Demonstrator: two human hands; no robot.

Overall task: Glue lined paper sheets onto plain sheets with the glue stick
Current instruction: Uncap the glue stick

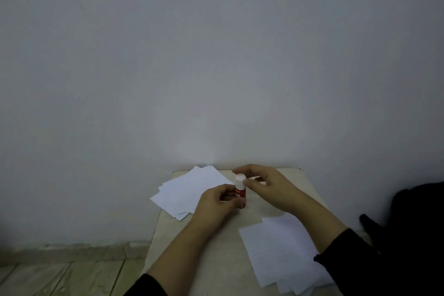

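Observation:
A red glue stick [241, 192] with a white cap stands upright over the middle of the small beige table [216, 255]. My left hand [216, 204] grips its red body from the left. My right hand [264, 185] pinches the white cap between thumb and fingers. A loose stack of plain white sheets [187, 190] lies at the table's far left, partly over the edge. A pile of lined sheets [281, 250] lies at the near right, partly under my right forearm.
The table stands against a pale wall [216, 67]. A tiled floor [72, 276] shows at lower left. A dark object [413, 218] sits right of the table.

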